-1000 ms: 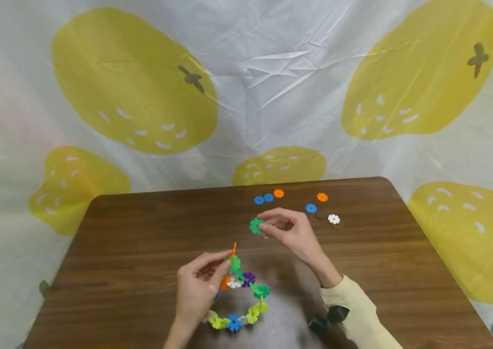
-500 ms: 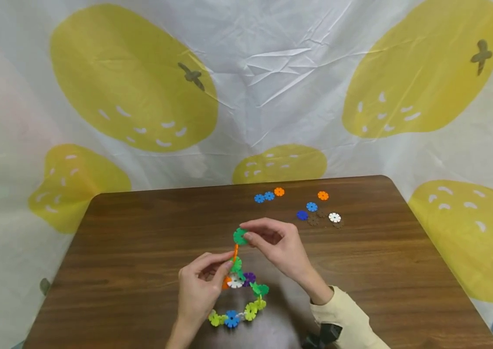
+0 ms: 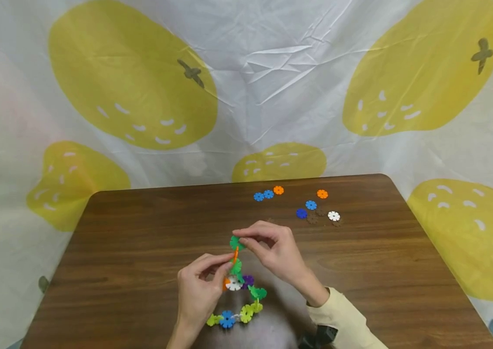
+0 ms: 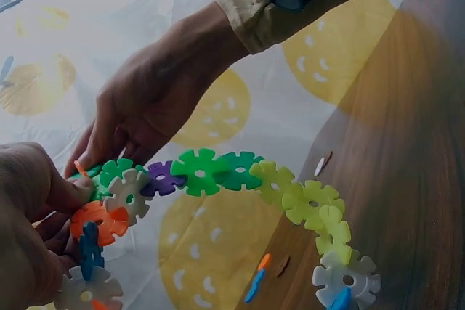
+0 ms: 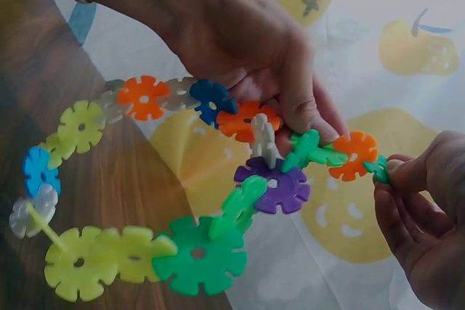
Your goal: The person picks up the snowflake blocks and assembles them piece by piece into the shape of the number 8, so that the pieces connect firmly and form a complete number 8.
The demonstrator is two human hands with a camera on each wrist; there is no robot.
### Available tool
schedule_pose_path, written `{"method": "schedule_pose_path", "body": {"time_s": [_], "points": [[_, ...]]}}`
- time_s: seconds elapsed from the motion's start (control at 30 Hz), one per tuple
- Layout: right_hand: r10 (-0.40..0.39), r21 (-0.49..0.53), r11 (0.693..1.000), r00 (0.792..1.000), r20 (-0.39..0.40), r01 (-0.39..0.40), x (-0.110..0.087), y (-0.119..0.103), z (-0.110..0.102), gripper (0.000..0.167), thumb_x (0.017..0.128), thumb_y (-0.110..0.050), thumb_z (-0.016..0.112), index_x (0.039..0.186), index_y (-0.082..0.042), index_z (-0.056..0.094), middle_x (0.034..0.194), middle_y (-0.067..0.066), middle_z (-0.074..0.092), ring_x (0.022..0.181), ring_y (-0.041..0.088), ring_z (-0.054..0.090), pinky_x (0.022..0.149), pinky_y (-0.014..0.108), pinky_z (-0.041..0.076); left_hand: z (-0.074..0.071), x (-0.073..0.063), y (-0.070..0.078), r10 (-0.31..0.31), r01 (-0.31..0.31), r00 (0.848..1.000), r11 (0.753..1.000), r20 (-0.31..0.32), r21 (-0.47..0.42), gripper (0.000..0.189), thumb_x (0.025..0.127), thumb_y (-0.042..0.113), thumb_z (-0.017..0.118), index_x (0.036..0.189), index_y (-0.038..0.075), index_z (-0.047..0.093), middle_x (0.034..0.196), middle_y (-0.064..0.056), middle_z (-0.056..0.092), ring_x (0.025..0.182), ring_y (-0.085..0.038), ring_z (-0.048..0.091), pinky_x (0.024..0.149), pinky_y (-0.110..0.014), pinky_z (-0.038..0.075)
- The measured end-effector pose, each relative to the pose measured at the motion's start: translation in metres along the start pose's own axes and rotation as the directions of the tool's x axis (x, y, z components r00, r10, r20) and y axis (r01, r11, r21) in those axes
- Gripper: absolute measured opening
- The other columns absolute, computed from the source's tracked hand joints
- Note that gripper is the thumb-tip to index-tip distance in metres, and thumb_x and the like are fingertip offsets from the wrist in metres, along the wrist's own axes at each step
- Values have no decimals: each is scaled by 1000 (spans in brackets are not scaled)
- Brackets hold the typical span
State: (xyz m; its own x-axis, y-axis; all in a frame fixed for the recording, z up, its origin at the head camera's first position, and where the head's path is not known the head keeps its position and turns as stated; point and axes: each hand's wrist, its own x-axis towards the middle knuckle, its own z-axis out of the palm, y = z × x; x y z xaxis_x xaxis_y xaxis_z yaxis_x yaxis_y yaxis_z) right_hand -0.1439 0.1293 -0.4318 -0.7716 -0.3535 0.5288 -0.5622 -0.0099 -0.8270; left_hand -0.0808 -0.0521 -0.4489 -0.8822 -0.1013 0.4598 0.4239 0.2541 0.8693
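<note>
A ring of interlocked flower-shaped plastic discs (image 3: pixel 227 319) in several colours hangs from my left hand (image 3: pixel 200 288). Thumb and fingertips of that hand pinch a short branch of the ring, where an orange disc (image 5: pixel 354 157) joins green ones. My right hand (image 3: pixel 277 249) pinches a green disc (image 3: pixel 235 242) between thumb and index finger. In the right wrist view this green disc meets the outer edge of the orange disc; how deep the slots sit is hidden by fingers. A purple disc (image 5: pixel 272 185) and a white disc (image 4: pixel 128 197) lie close to the branch.
Loose discs lie at the back of the brown table (image 3: pixel 142 232): blue ones (image 3: pixel 258 197), orange ones (image 3: pixel 322 194), a dark blue one (image 3: pixel 301 213), a white one (image 3: pixel 333 216) and brown ones. A patterned cloth (image 3: pixel 246 97) hangs behind the table's far edge.
My right hand has brought the green disc down and left, from apart to the top of the orange disc. The left hand has stayed nearly still, holding the chain.
</note>
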Motion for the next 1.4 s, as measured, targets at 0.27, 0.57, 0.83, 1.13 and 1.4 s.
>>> {"method": "schedule_pose_path", "body": {"time_s": [0.27, 0.57, 0.83, 1.13, 1.4], "points": [[86, -23, 996, 996, -4, -86, -5, 2, 3, 20, 95, -3, 68, 115, -7, 72, 99, 10, 75, 79, 10, 70, 67, 29, 61, -1, 0, 0, 9, -9, 1000, 1000, -2, 8, 20, 81, -7, 79, 94, 7, 79, 78, -3, 73, 65, -7, 63, 57, -18, 54], [63, -4, 998, 998, 12, -63, -3, 2, 5, 22, 94, -1, 69, 116, -4, 70, 105, 13, 75, 80, 10, 69, 66, 28, 59, -1, -1, -1, 23, -23, 1000, 1000, 5, -1, 20, 82, -6, 78, 96, 8, 80, 80, -3, 73, 65, -8, 64, 57, -19, 55], [68, 23, 997, 996, -62, -67, -2, 1, 2, 21, 94, 2, 67, 115, 0, 69, 95, 15, 73, 76, 7, 66, 56, 22, 51, -2, -3, 1, 14, -14, 1000, 1000, 6, 0, 21, 81, -8, 78, 95, 8, 80, 79, -2, 73, 66, -9, 64, 59, -20, 56], [115, 51, 992, 993, 8, -115, -6, 0, 3, 21, 97, 0, 64, 116, -2, 72, 113, 15, 75, 93, 13, 71, 78, 26, 59, -2, -3, 1, 34, -34, 999, 999, 13, -10, 24, 79, -11, 78, 96, 6, 80, 79, -4, 72, 65, -10, 65, 58, -20, 57], [87, 64, 994, 996, 25, -89, -6, -3, 4, 21, 97, 0, 64, 116, 0, 73, 113, 14, 75, 101, 14, 71, 87, 31, 60, -1, -5, 3, 59, -58, 998, 998, -24, 20, 25, 78, -12, 79, 95, 7, 80, 77, -2, 72, 65, -7, 62, 58, -18, 55]]}}
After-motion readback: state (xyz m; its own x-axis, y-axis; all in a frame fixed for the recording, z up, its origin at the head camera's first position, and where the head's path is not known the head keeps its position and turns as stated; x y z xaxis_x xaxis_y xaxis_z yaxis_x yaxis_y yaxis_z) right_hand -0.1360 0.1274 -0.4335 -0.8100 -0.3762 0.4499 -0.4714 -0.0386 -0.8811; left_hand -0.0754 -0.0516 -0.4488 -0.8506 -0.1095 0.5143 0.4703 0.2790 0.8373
